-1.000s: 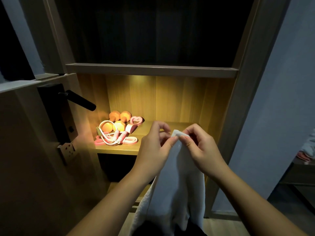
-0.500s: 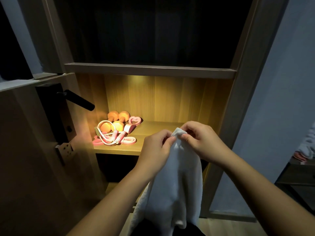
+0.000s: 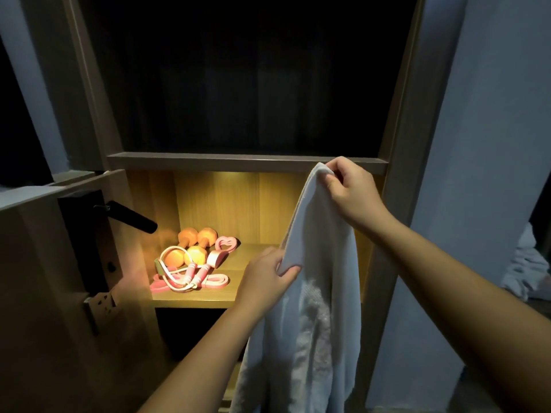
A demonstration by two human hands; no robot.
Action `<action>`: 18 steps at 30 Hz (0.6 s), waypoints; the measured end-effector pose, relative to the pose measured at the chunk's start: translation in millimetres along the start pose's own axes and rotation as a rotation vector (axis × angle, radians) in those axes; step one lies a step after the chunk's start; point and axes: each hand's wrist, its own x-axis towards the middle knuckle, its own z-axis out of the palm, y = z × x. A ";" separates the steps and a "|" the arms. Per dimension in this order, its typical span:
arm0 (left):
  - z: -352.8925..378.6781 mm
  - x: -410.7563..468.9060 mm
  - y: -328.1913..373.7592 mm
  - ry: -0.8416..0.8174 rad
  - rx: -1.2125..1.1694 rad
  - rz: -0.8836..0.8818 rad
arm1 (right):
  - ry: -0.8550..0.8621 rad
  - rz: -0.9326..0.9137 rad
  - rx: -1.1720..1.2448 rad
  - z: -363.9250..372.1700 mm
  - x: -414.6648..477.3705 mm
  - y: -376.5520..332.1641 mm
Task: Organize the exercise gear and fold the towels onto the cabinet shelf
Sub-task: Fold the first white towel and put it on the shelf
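A white towel (image 3: pixel 320 263) is held up before the lit cabinet shelf (image 3: pixel 238 260): its top corner is pinched in the right grip (image 3: pixel 347 192), its edge lower down clamped in the left grip (image 3: pixel 268 275). Dumbbells (image 3: pixel 190 245) and a jump rope (image 3: pixel 185 278) are seen left of the left grip.

The right hand (image 3: pixel 350 193) pinches the top corner of a white towel (image 3: pixel 322 293), raised near the edge of the upper shelf (image 3: pixel 208 160). The left hand (image 3: pixel 265 275) grips the towel's edge lower down, and the rest hangs loose between the forearms. Behind, the lit shelf (image 3: pixel 193 301) holds orange dumbbells (image 3: pixel 193 242), a pink heart-shaped grip (image 3: pixel 222 251) and a pink-and-white jump rope (image 3: pixel 185 277), bunched at its left side. At left stands an open door (image 3: pixel 44 293) with a black handle (image 3: pixel 131 216).
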 end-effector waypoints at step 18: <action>-128.6 83.5 69.0 0.152 0.088 0.281 | 0.494 0.260 0.112 -87.8 58.3 21.5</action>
